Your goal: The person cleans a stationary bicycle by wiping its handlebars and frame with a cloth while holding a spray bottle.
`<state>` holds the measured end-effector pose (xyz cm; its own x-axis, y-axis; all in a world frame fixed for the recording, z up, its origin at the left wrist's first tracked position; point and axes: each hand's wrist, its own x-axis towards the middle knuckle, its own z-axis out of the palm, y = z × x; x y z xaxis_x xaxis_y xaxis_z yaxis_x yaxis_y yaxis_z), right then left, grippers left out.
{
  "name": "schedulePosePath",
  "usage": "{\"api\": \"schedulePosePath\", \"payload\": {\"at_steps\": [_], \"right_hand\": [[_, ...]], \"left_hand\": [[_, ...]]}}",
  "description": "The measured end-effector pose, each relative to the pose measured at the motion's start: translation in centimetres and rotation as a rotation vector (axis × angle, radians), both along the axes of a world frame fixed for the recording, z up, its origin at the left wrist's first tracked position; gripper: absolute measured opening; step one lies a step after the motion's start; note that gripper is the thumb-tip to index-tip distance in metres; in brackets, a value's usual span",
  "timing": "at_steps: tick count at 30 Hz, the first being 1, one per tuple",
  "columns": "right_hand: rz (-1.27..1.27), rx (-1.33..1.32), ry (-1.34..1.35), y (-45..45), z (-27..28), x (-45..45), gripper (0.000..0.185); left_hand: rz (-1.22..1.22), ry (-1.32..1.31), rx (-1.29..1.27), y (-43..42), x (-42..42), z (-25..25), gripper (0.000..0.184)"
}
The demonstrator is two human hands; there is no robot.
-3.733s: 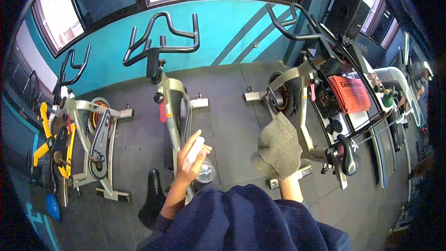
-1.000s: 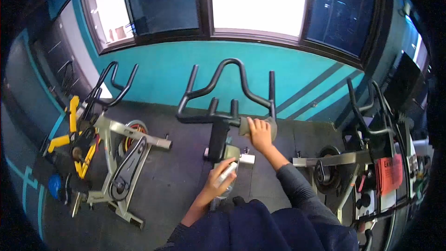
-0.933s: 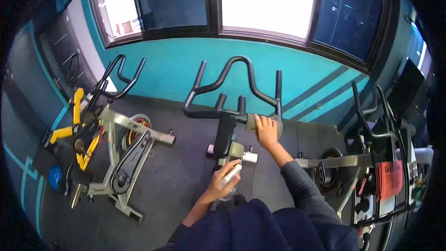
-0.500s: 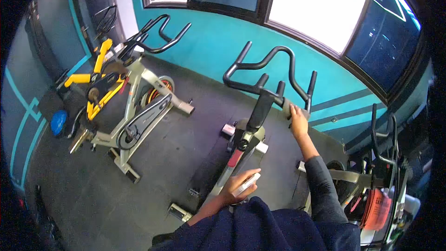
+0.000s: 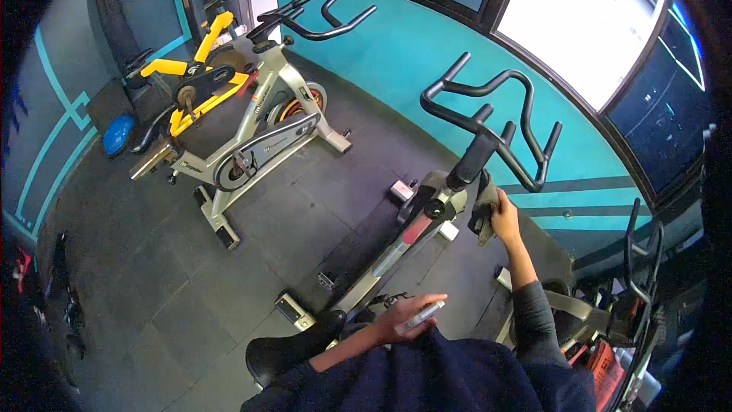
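My right hand (image 5: pixel 505 217) grips a dark grey cloth (image 5: pixel 483 212), which hangs bunched beside the front post of the middle exercise bike (image 5: pixel 412 233). Its black handlebars (image 5: pixel 479 94) rise just beyond. Low in front of my body, my left hand (image 5: pixel 404 318) is closed around a slim, pale-edged phone (image 5: pixel 422 318) held at a slant. The bike's black saddle (image 5: pixel 286 351) shows at the lower left of my forearm.
To the left stands another grey exercise bike (image 5: pixel 255 126), with a yellow bike frame (image 5: pixel 217 99) behind it. A blue oval object (image 5: pixel 118 134) lies near the left wall. At right is another bike (image 5: pixel 572 305) with an orange item (image 5: pixel 606 374). A teal wall (image 5: pixel 381 49) runs under the windows.
My right hand has come down from the handlebar area to the front post, and the cloth now shows more. My left hand still holds the phone. The view has shifted left and down.
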<state>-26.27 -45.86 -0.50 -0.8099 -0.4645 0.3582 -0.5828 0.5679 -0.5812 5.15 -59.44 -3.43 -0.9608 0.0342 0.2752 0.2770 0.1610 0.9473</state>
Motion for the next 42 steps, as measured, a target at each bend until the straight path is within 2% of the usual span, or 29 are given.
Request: {"api": "schedulePosePath", "payload": {"at_steps": [5, 8, 10, 12, 13, 14, 16, 20, 24, 29, 35, 38, 42], "right_hand": [[0.017, -0.058, -0.035, 5.4, 1.1, 3.7, 0.044], [-0.063, -0.069, -0.036, 11.2, -0.7, 4.1, 0.045], [-0.135, -0.055, -0.085, 13.5, 0.5, 6.3, 0.044], [-0.156, -0.029, -0.093, 17.9, -2.3, 5.5, 0.044], [-0.181, -0.018, -0.135, 18.6, -2.1, 6.5, 0.043], [-0.206, -0.008, -0.178, 19.2, -1.8, 7.2, 0.043], [-0.175, -0.017, -0.177, 19.6, -1.5, 8.3, 0.043], [-0.073, -0.101, -0.209, 21.1, -4.1, 8.7, 0.043], [-0.029, -0.073, -0.239, 19.3, -3.5, 13.2, 0.042], [0.086, 0.044, -0.269, 19.3, -3.8, 16.5, 0.045], [0.060, 0.019, -0.258, 17.7, -3.1, 19.1, 0.046], [0.055, 0.050, -0.258, 17.4, -2.4, 19.9, 0.046], [0.060, -0.045, -0.258, 17.9, -3.6, 19.8, 0.043]], "left_hand": [[-0.035, 0.017, 0.029, 1.1, 1.7, -2.3, 0.048], [-0.041, 0.083, 0.043, 0.8, 2.5, -1.3, 0.047], [-0.020, 0.072, 0.030, 0.0, 3.5, -1.6, 0.047], [0.046, 0.034, 0.034, -1.2, 4.7, -1.6, 0.046], [0.135, 0.145, 0.030, -1.7, 5.1, -1.4, 0.044], [0.153, 0.089, 0.070, -2.4, 5.9, -1.1, 0.042], [0.169, 0.030, 0.151, -3.3, 7.4, -1.3, 0.043], [0.207, 0.206, 0.005, -2.9, 11.6, 0.1, 0.047], [0.282, 0.365, -0.138, -0.5, 13.9, 0.8, 0.046], [0.369, 0.376, -0.173, 5.4, 15.5, -4.6, 0.043], [0.287, 0.330, -0.083, 5.6, 16.7, -6.5, 0.045], [0.204, 0.398, -0.150, 4.5, 16.7, -6.1, 0.046], [0.028, 0.383, -0.190, 4.5, 16.3, -5.4, 0.045]]}}
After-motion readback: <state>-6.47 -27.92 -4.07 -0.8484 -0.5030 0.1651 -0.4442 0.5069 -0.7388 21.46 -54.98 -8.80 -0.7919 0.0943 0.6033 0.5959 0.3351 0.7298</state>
